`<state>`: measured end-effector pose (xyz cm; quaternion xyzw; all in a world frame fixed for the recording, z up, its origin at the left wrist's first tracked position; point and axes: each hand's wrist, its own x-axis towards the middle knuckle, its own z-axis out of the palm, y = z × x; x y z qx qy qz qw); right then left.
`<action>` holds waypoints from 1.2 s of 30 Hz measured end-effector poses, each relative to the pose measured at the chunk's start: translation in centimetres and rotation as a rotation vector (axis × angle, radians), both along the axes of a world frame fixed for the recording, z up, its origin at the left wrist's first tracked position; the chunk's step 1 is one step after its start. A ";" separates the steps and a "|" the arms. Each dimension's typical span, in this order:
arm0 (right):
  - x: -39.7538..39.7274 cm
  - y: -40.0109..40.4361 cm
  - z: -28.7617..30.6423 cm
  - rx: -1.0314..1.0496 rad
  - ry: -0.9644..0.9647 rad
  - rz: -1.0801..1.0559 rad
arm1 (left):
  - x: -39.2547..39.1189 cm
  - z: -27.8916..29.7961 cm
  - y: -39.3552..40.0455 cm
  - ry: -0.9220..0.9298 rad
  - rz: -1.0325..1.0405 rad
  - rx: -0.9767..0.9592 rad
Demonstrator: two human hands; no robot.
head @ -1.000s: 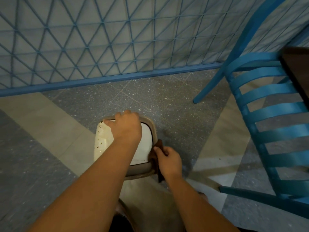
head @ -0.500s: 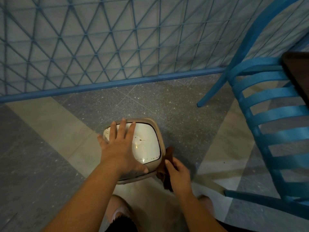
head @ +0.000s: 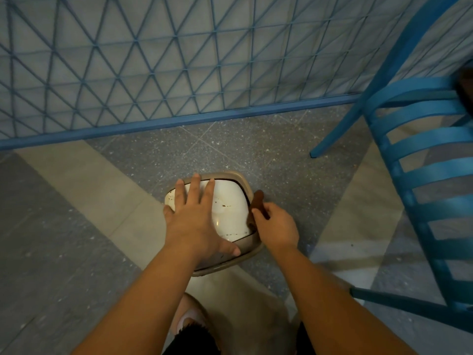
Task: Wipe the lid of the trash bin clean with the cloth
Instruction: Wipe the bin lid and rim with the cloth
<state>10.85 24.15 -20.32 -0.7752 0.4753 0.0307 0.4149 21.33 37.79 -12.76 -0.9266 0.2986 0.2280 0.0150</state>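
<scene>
Nearest to us, our left hand point(head: 194, 224) lies flat and open on the white lid point(head: 229, 211) of the trash bin point(head: 230, 265), fingers spread, holding nothing, only pressing down. Just beside it, our right hand point(head: 277, 228) has its grip closed around the brown cloth point(head: 257, 201), which sits at the right edge of the lid, touching the beige rim and not yet on the white surface. We judge that the wiping of the middle is not done, because small brown spots and streaks are visible there. The first risk is that the lid may be a swinging one; if we press too hard with the flat hand, it could tip inward and the cloth could slip into the bin. The second risk is that our left hand covers a large part of the lid, so the dirt under it would be missed unless we move it. The bin stands on the floor point(head: 256, 149) and looks light, so a strong sideways stroke could push it away. Farther off, the blue chair point(head: 422, 149) is near on the right, and our elbow could hit it. Behind is the blue fence point(head: 179, 73).
</scene>
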 end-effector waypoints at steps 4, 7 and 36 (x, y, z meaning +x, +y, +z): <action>-2.4 0.3 -0.7 0.263 -0.107 -0.207 | -0.2 0.2 0.0 -0.016 -0.012 0.002; -1.6 -0.6 -0.8 0.307 -0.113 -0.234 | -0.2 0.4 -0.2 -0.017 -0.032 0.025; -4.9 4.5 -0.6 0.386 -0.264 -0.534 | -0.2 -0.3 -0.1 -0.016 0.006 -0.005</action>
